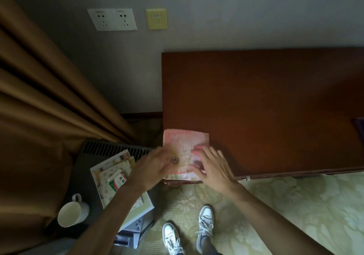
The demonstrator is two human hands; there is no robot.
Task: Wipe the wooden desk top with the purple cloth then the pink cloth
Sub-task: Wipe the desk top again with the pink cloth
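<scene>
Both hands are down at the near left corner of the worktop (266, 101), and the pink cloth (185, 146) lies right under them. The left hand (155, 166) rests on the cloth's left side, blurred, fingers looking fairly straight and flat rather than gripping; the right hand (211, 166) is spread wide with fingers splayed, pressing on the cloth's right side. So the cloth sits between the two hands, neither clearly nearer, its long axis running from the near edge toward the far edge. It looks folded into a neat rectangle, pale pink with a yellowish middle and a small flower mark. Away at the right edge, a sliver of the purple cloth (358, 125) shows, well apart.
</scene>
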